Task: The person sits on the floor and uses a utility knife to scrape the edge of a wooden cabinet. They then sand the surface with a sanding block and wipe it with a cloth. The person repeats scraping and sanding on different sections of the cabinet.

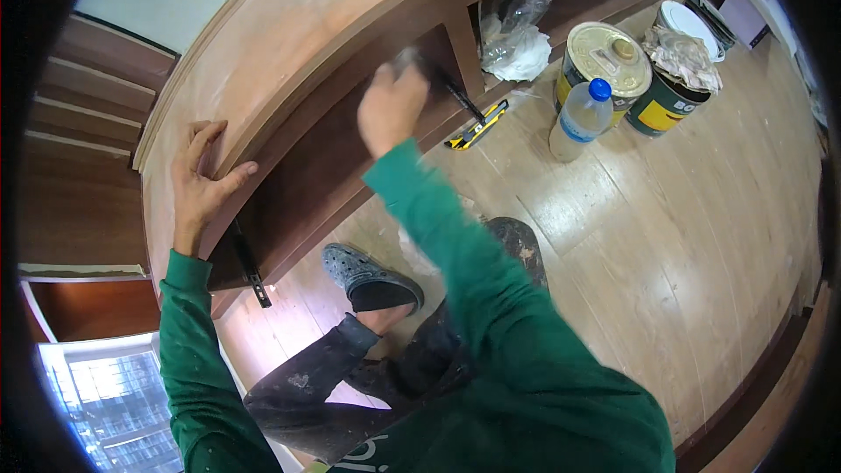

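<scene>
My left hand (206, 175) lies with thumb and fingers apart on the curved wooden top (289, 31), near its front edge. My right hand (392, 105) is in front of the brown cabinet's open compartment (307, 188), blurred by motion. Its fingers are closed, and a small greyish patch shows at their tips, too smeared to name. Close by, a black drawer runner (462, 98) juts out of the compartment's right side. Another black runner (251, 270) sticks out at the left end, below my left hand.
A yellow-and-black utility knife (477, 126) lies by the right runner. On the floor (683, 236) stand a blue-capped bottle (580, 123), a large lidded can (607, 60) and a can topped with crumpled cloth (670, 105). Clear plastic wrapping (512, 35) fills part of the neighbouring compartment. My grey clog (363, 271) is below.
</scene>
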`<state>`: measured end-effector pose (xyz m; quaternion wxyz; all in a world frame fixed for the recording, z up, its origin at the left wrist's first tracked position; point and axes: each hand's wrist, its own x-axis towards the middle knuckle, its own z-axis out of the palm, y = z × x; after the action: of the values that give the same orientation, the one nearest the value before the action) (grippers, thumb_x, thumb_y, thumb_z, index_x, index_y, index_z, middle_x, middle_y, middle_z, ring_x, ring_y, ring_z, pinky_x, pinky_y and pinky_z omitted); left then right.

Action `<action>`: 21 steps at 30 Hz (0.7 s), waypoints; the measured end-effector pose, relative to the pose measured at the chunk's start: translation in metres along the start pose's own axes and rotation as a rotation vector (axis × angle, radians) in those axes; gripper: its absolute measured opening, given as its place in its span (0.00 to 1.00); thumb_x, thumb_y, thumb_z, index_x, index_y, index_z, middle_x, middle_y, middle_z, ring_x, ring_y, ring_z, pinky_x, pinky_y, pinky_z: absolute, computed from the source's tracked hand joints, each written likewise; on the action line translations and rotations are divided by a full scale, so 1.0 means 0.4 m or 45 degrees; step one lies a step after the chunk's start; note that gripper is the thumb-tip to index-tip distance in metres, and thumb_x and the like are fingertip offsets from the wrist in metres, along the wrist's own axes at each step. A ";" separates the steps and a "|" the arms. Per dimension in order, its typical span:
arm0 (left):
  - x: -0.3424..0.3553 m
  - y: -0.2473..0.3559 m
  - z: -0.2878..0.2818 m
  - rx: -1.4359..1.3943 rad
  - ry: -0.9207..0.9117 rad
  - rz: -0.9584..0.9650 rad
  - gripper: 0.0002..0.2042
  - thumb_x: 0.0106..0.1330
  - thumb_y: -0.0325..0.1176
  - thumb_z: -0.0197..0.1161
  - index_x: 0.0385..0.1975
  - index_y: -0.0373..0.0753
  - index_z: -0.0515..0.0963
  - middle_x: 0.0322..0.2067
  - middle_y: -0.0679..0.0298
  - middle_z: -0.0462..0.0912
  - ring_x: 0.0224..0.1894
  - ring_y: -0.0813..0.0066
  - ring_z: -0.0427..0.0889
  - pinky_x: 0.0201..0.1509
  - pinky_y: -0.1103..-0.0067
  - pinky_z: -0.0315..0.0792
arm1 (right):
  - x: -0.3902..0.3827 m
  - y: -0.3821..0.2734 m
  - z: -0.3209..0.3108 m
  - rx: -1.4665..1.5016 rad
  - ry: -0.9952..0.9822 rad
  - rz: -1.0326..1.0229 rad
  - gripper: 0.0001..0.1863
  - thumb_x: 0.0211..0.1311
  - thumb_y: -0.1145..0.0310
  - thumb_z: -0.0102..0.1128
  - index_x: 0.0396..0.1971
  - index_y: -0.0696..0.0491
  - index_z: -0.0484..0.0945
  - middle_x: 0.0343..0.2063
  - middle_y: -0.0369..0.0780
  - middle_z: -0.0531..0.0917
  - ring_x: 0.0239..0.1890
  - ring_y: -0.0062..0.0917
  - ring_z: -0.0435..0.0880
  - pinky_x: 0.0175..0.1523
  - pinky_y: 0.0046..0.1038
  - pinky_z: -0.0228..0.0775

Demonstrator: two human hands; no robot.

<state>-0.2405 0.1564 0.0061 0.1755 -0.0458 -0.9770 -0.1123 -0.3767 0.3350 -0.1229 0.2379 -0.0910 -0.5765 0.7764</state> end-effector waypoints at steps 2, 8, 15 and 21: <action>0.002 0.004 0.008 -0.025 0.004 0.025 0.31 0.43 0.37 0.78 0.47 0.30 0.76 0.42 0.57 0.75 0.48 0.64 0.75 0.57 0.75 0.68 | 0.135 -0.021 -0.061 0.011 -0.132 0.111 0.12 0.61 0.75 0.48 0.36 0.70 0.73 0.31 0.63 0.78 0.40 0.58 0.78 0.45 0.49 0.67; -0.002 -0.008 0.009 -0.033 0.040 0.033 0.30 0.43 0.37 0.77 0.47 0.30 0.76 0.42 0.57 0.75 0.47 0.64 0.76 0.55 0.75 0.68 | 0.047 -0.011 -0.033 -0.075 -0.050 0.006 0.09 0.59 0.76 0.51 0.32 0.69 0.73 0.28 0.61 0.79 0.37 0.58 0.78 0.44 0.48 0.67; 0.002 -0.003 -0.006 0.050 0.058 0.038 0.30 0.43 0.39 0.77 0.46 0.30 0.77 0.42 0.55 0.76 0.47 0.63 0.76 0.54 0.74 0.69 | -0.023 -0.050 -0.021 -0.077 -0.022 -0.038 0.10 0.59 0.78 0.49 0.34 0.68 0.77 0.33 0.62 0.80 0.40 0.54 0.80 0.47 0.43 0.72; 0.008 0.007 -0.001 -0.024 0.059 0.023 0.30 0.43 0.39 0.77 0.46 0.29 0.77 0.42 0.55 0.76 0.48 0.63 0.76 0.55 0.75 0.69 | 0.026 0.008 -0.101 0.093 -0.700 0.164 0.10 0.61 0.76 0.48 0.33 0.64 0.78 0.26 0.45 0.84 0.34 0.30 0.84 0.39 0.31 0.75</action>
<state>-0.2431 0.1593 0.0081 0.1987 -0.0535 -0.9711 -0.1211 -0.3700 0.3735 -0.1375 0.0260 0.0952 -0.5840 0.8057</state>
